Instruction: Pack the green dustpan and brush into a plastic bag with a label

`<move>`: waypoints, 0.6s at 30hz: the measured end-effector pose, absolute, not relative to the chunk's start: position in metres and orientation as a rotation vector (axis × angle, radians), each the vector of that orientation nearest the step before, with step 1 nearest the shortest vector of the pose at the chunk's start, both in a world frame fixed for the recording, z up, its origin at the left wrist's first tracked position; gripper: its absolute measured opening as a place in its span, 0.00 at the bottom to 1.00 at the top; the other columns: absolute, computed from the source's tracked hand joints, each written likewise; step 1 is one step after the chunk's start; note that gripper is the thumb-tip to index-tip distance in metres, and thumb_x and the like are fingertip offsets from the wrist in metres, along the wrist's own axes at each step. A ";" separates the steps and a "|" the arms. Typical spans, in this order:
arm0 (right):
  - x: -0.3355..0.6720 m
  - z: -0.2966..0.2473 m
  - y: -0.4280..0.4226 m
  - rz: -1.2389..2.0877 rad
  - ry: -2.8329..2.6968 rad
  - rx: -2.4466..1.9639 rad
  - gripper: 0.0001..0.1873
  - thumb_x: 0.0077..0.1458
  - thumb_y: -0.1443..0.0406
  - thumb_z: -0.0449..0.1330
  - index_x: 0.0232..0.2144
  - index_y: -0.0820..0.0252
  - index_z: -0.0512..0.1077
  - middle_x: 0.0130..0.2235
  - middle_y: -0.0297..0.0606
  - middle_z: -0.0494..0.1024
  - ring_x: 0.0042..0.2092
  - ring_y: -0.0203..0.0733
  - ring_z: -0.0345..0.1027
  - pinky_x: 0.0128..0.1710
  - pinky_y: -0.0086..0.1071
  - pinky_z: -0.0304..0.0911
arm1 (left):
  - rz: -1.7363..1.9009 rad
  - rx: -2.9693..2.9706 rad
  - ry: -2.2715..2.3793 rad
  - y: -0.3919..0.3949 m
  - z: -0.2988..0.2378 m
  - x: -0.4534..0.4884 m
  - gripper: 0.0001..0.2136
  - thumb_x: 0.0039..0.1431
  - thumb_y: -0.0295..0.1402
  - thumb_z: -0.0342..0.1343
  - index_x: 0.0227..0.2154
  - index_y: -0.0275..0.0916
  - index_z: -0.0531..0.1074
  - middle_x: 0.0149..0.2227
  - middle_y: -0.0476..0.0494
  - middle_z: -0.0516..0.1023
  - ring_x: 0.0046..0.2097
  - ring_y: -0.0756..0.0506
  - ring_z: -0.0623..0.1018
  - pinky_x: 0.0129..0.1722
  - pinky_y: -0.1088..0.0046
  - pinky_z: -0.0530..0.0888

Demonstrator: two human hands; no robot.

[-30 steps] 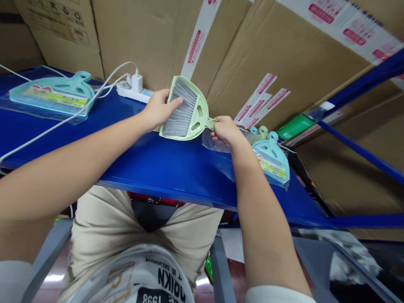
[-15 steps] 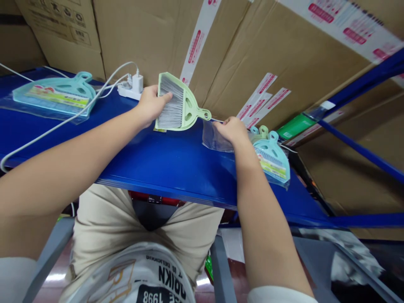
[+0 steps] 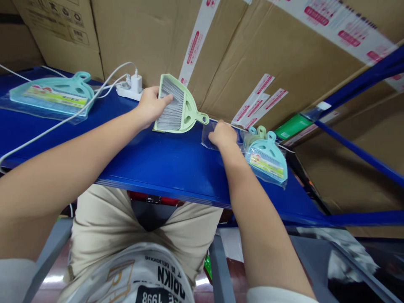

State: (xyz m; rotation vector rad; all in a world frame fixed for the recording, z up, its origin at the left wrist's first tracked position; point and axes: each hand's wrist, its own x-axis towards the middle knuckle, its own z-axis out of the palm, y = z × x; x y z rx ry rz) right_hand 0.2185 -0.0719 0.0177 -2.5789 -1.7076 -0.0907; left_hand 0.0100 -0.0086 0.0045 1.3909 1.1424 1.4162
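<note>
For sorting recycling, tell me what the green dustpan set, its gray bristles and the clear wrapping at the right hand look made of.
Green dustpan set: likely moulded plastic, satin; rounded cut-outs, even color.
Gray bristles: probably synthetic, matte; fine, even strands.
Clear wrapping: apparently thin plastic film, glossy; creased and see-through.

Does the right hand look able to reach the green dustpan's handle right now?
Probably yes: the green dustpan's handle points toward the right hand, close by, with nothing solid seen between them.
</note>
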 end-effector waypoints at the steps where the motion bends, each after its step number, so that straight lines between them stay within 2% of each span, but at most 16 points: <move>1: 0.219 0.017 -0.072 -0.095 -1.697 -2.574 0.23 0.71 0.71 0.58 0.65 0.72 0.71 0.66 0.68 0.76 0.65 0.58 0.77 0.61 0.43 0.72 | 1.410 1.391 1.151 -0.009 0.005 0.010 0.04 0.62 0.26 0.67 0.37 0.41 0.82 0.43 0.42 0.88 0.56 0.35 0.86 0.64 0.54 0.82; 9: 0.226 0.014 -0.070 -0.126 -1.634 -2.387 0.18 0.65 0.72 0.61 0.57 0.69 0.75 0.56 0.63 0.83 0.60 0.63 0.79 0.58 0.48 0.74 | 1.411 1.409 1.106 -0.006 0.003 0.009 0.05 0.61 0.24 0.66 0.37 0.40 0.82 0.44 0.40 0.88 0.57 0.33 0.86 0.64 0.52 0.81; 13: 0.226 0.005 -0.065 -0.158 -1.649 -2.190 0.16 0.62 0.73 0.60 0.52 0.62 0.75 0.50 0.57 0.84 0.55 0.61 0.79 0.57 0.49 0.73 | 1.420 1.426 1.060 -0.004 0.001 0.009 0.06 0.60 0.24 0.67 0.37 0.41 0.82 0.43 0.40 0.88 0.58 0.32 0.85 0.64 0.51 0.81; 18: 0.220 -0.002 -0.061 -0.198 -1.677 -2.021 0.15 0.61 0.72 0.58 0.49 0.58 0.74 0.47 0.51 0.85 0.53 0.58 0.77 0.56 0.49 0.72 | 1.394 1.441 1.130 -0.010 0.008 0.010 0.07 0.65 0.22 0.62 0.33 0.40 0.79 0.45 0.44 0.88 0.56 0.37 0.86 0.65 0.52 0.80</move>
